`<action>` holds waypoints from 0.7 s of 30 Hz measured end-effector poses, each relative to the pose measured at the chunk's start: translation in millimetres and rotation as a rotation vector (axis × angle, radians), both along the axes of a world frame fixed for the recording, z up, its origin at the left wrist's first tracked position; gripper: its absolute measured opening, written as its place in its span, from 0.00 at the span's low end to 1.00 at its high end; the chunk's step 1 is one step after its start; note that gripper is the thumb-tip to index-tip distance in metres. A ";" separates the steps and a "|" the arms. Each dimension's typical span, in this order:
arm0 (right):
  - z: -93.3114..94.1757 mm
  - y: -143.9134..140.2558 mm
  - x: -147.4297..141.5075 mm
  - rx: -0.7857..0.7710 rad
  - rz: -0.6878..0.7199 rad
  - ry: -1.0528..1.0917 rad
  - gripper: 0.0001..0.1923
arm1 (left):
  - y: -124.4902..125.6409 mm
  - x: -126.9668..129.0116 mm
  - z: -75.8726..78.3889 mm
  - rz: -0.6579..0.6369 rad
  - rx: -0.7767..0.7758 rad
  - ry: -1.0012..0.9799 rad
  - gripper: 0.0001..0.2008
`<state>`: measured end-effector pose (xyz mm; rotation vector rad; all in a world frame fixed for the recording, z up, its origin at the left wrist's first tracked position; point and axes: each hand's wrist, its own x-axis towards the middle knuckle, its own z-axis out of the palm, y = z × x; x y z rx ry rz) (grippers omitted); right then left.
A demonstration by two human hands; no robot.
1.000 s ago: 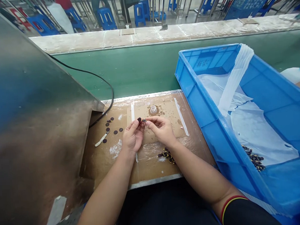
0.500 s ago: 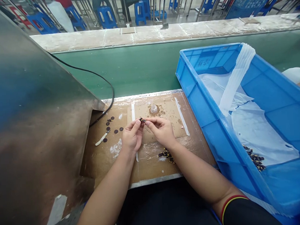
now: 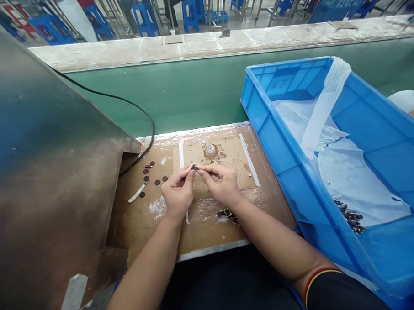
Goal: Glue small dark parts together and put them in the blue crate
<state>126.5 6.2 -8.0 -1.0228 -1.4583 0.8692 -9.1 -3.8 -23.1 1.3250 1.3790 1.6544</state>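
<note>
Between the fingertips of both hands is a small dark part with yellowish bits (image 3: 194,167), held above the cardboard. My left hand (image 3: 177,193) pinches its left side, and my right hand (image 3: 220,184) pinches its right side. The fingers cover much of it, so its exact kind cannot be made out. Beside my right wrist lies a pile of similar dark and yellow parts (image 3: 227,213). Left of my hands are several dark round discs (image 3: 157,182) and a white-handled knife (image 3: 137,193). A small clear cup-like piece (image 3: 211,150) stands beyond the fingers on a wet-looking patch.
A large blue crate (image 3: 275,138) with white sheets (image 3: 352,176) and more dark parts (image 3: 350,219) stands at right. A metal housing (image 3: 57,180) rises at left, with a black cable (image 3: 122,98) beside it. Behind runs a green belt (image 3: 190,91).
The left hand has turned slightly and shifted left, its thumb now more upright against the small part. The right hand keeps its pinch. The whole view has shifted a little.
</note>
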 end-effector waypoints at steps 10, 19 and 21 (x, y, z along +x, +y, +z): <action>2.5 5.0 3.3 0.061 -0.052 -0.107 0.09 | 4.5 5.1 -3.5 -0.038 -0.079 -0.025 0.13; -5.2 8.0 2.9 -0.024 -0.003 -0.027 0.10 | 7.6 -2.9 -12.4 -0.092 0.008 0.094 0.11; -4.7 15.5 5.6 -0.084 0.014 0.059 0.12 | 6.2 -4.6 -10.3 -0.146 0.036 0.128 0.12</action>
